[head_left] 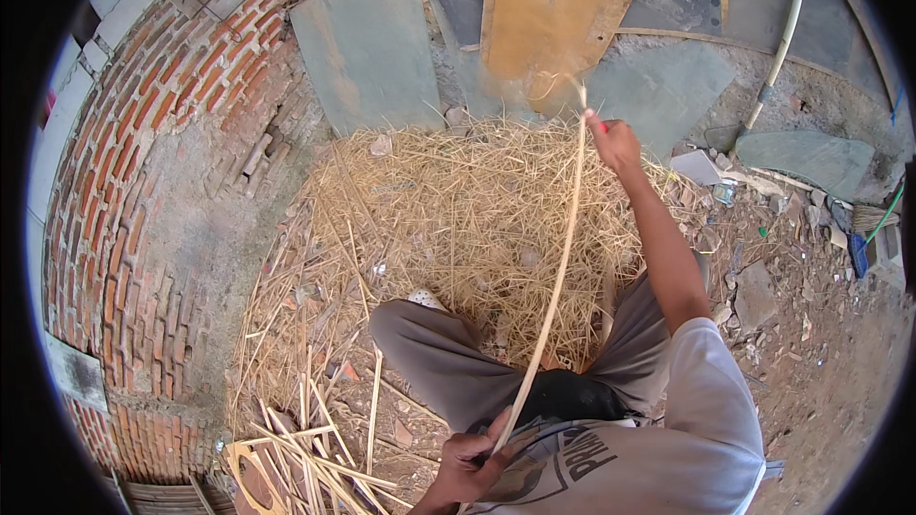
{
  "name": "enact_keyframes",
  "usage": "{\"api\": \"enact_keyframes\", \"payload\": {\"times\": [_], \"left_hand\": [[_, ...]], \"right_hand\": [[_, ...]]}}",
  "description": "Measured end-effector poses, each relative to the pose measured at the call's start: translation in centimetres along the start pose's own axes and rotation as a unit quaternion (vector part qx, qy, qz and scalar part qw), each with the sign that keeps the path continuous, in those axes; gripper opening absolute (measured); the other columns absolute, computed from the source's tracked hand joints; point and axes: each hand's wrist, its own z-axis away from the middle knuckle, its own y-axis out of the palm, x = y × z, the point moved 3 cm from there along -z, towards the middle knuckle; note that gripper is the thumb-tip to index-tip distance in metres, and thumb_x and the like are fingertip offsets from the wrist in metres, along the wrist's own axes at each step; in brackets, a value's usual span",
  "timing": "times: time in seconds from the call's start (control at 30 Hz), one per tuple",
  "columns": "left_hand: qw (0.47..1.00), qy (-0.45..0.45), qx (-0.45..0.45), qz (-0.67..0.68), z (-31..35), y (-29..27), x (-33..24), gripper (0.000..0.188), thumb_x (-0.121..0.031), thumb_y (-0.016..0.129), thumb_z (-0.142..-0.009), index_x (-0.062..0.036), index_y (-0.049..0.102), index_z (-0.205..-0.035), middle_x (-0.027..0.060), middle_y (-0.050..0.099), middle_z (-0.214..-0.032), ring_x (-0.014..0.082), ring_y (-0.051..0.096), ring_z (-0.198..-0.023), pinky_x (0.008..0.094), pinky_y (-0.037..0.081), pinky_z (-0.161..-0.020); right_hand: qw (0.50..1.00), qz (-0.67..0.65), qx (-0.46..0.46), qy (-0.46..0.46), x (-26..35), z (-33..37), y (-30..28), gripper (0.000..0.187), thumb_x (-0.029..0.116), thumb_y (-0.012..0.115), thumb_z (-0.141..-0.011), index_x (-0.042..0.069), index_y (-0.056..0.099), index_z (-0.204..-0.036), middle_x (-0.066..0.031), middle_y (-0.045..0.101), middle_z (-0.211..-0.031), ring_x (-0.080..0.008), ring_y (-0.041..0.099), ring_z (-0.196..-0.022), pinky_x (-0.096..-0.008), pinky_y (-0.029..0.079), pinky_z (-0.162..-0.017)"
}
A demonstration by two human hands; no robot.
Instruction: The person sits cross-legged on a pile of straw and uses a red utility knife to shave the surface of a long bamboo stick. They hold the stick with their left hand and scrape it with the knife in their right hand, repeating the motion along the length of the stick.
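Note:
A long, pale, slightly bowed bamboo strip (570,229) runs from my waist out to the far end of the straw-like pile. My left hand (472,463) is closed around its near part, close to my shirt. Far out, my right hand (618,145) is closed beside the strip's upper end, thumb against it. A small red tool (603,127), perhaps a knife handle, shows in that grip; its blade, if any, cannot be made out. At the strip's tip a thin curl of shaving (549,86) bends off to the left, blurred.
Thin shavings (429,200) are heaped before my crossed legs (439,353). Several cut strips (315,463) lie at lower left. A brick wall (143,229) stands left; grey and orange-brown boards (549,10) lean at the back. Rubble (754,296) and a white pipe (787,38) are right.

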Motion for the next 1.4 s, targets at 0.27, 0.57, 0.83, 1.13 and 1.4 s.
{"api": "enact_keyframes", "payload": {"times": [0.27,0.57,0.83,1.13,1.4], "left_hand": [[0.990,-0.070,-0.020,0.117,-0.6,-0.2,1.0,0.050,0.009,0.052,-0.087,0.0022,0.048,-0.136,0.0020,0.058,-0.061,0.0021,0.044,-0.049,0.0187,0.035,-0.047],[0.974,-0.007,-0.088,0.207,-2.0,-0.6,1.0,0.048,0.002,0.055,-0.091,0.0040,0.044,-0.138,0.0030,0.054,-0.055,0.0067,0.043,-0.041,0.0208,0.033,-0.041],[0.975,-0.011,-0.106,0.193,-3.2,-0.7,0.7,0.046,0.004,0.053,-0.091,0.0061,0.045,-0.136,0.0018,0.054,-0.054,0.0035,0.041,-0.041,0.0193,0.034,-0.041],[0.992,-0.049,-0.096,0.071,-2.3,-0.1,0.0,0.048,0.005,0.050,-0.089,-0.0021,0.049,-0.137,-0.0017,0.050,-0.053,0.0026,0.039,-0.041,0.0189,0.030,-0.040],[0.995,-0.050,-0.088,0.023,-2.1,-0.4,0.5,0.053,0.010,0.051,-0.084,-0.0011,0.050,-0.136,-0.0035,0.051,-0.055,0.0014,0.041,-0.043,0.0185,0.031,-0.041]], "right_hand": [[0.998,0.028,0.062,-0.002,-1.0,0.5,-0.7,0.090,0.085,0.036,-0.078,0.000,0.059,-0.059,-0.0131,0.056,-0.055,-0.0265,0.054,-0.052,-0.0451,0.047,-0.058],[0.972,0.109,0.071,-0.198,7.4,11.8,-2.1,0.075,0.079,0.049,-0.077,0.009,0.066,-0.059,-0.0094,0.054,-0.046,-0.0279,0.059,-0.047,-0.0388,0.046,-0.046],[0.878,0.069,0.121,-0.458,9.7,18.2,-0.7,0.067,0.072,0.057,-0.078,0.007,0.063,-0.059,-0.0100,0.050,-0.044,-0.0282,0.055,-0.043,-0.0391,0.044,-0.046],[0.931,0.070,0.118,-0.338,7.6,14.9,0.4,0.071,0.077,0.054,-0.075,0.009,0.064,-0.058,-0.0084,0.050,-0.043,-0.0265,0.057,-0.042,-0.0388,0.044,-0.044],[0.941,0.122,0.145,-0.281,6.4,12.3,3.0,0.080,0.083,0.043,-0.077,0.008,0.064,-0.057,-0.0095,0.053,-0.046,-0.0272,0.059,-0.046,-0.0399,0.046,-0.046]]}}
